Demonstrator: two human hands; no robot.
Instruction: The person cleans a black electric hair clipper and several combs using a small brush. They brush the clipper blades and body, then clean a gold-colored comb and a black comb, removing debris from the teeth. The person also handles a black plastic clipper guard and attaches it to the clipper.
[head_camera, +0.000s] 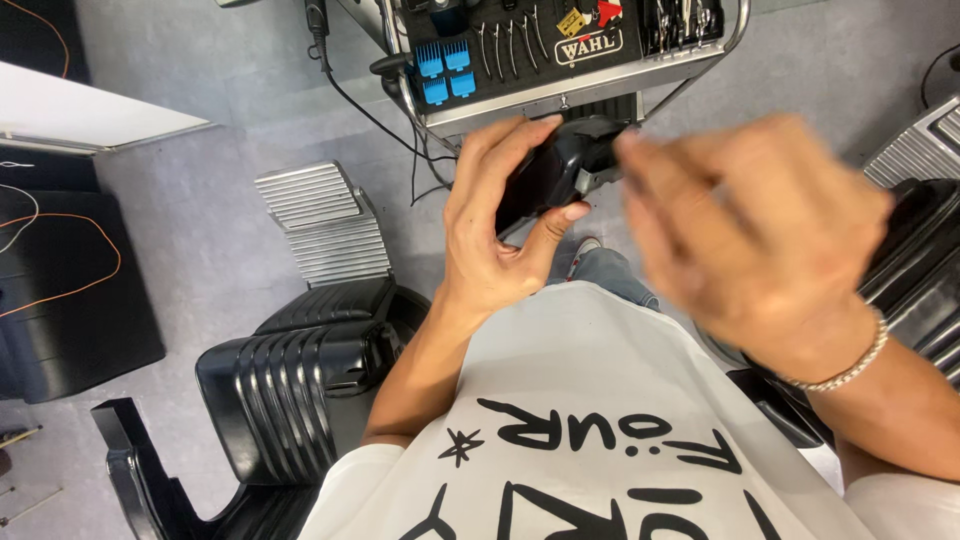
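Gripping a black hair clipper (553, 172), the left hand (497, 235) wraps it w/ fingers over the top and thumb pressed under the body. Clipper sits mid-frame, up in the air in front of the person's chest, blade end pointing twd the right hand (755, 235). Right hand is motion-blurred; fingertips are at the clipper's blade end, fingers loosely curled, but can't tell if it's pinching anything or just touching. A beaded bracelet (845, 370) rings the right wrist.

Below the hands: white t-shirt (600, 430) w/ big black lettering, and a bit of blue jeans (612, 272) plus a shoe tip just under the clipper.

Straight beyond the clipper stands a metal tool trolley (570, 85); its top tray has a black mat. On it: four blue comb guards (445, 72) in a cluster at left, a row of thin metal clips approx centre, a white-edged logo patch on the mat's front edge, small yellow and red bits above it, dark tools far right. A black cable (345, 90) hangs off the trolley's left side down to the floor.

Left of the person: black barber chair (290, 385) w/ ribbed padding and a ribbed metal footrest (325, 225). Another chair's black padding and metal footrest show at the right edge (915, 215). Floor (210, 210) is grey, matte. Far left: a white counter edge, a black bag or case w/ an orange cord (75, 290) looped over it.
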